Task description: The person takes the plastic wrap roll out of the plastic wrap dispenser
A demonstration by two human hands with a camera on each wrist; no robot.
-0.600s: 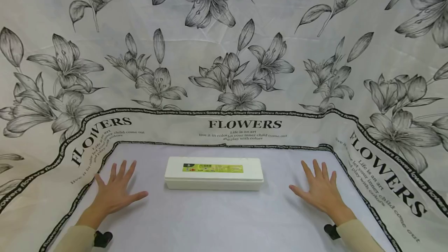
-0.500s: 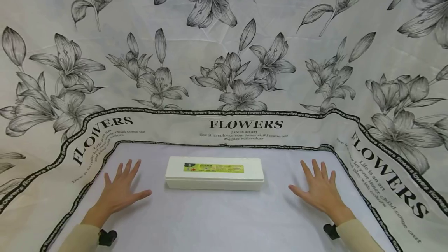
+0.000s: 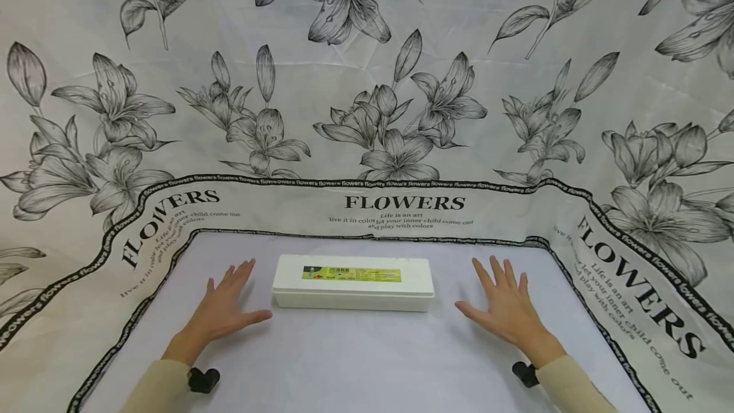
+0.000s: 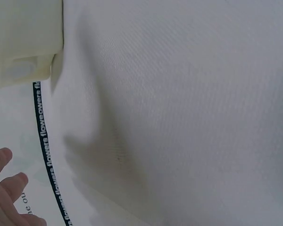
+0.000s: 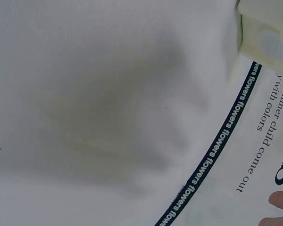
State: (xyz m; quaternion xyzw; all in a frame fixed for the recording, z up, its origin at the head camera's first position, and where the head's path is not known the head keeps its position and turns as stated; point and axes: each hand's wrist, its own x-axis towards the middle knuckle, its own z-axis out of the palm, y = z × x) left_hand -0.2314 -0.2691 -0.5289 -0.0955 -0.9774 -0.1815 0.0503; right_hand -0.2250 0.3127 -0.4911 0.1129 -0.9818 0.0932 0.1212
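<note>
- The white box (image 3: pixel 353 290) sits just below the centre of the head frame, between your two hands and touched by neither.
- Its long axis runs left to right across the frame, nearly level, the right end a touch lower; one long side faces you at the bottom.
- The yellow-green label (image 3: pixel 352 274) on its top stretches along that same axis (its small print is too blurred to read).
- Your left hand (image 3: pixel 220 312), left of the box, is spread wide and holds nothing, its thumb pointing at the box's near left corner.
- Your right hand (image 3: pixel 507 311), right of the box, is also splayed and holds nothing, thumb towards the box.
- Your wrist views show the box's ends at upper left and upper right.
- Pale cloth covers the desk (image 3: pixel 355 362); a flower-printed sheet (image 3: pixel 321 209) rises behind.
</note>
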